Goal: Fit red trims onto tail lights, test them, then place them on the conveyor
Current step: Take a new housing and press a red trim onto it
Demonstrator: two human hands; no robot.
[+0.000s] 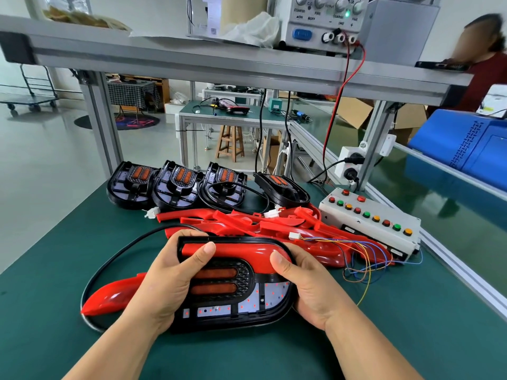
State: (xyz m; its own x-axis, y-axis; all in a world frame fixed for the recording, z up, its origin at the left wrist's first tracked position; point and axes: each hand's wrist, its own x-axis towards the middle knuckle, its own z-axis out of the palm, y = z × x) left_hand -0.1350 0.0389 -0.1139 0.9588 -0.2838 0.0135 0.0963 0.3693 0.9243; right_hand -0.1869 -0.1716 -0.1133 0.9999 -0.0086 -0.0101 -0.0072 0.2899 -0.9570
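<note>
Clasping the tail light (233, 300) at six o'clock, our left grip (164, 283) and right grip (310, 292) press its red trim (241, 249) down; uneven pressure could, we judge, leave one end unseated. Spare trims (247, 223) lie toward twelve.

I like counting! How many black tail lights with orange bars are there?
5. Four black plastic tail lights stand in a back row; the fifth tail light is gripped by left hand and right hand. The red trim pile may hide more.
</note>
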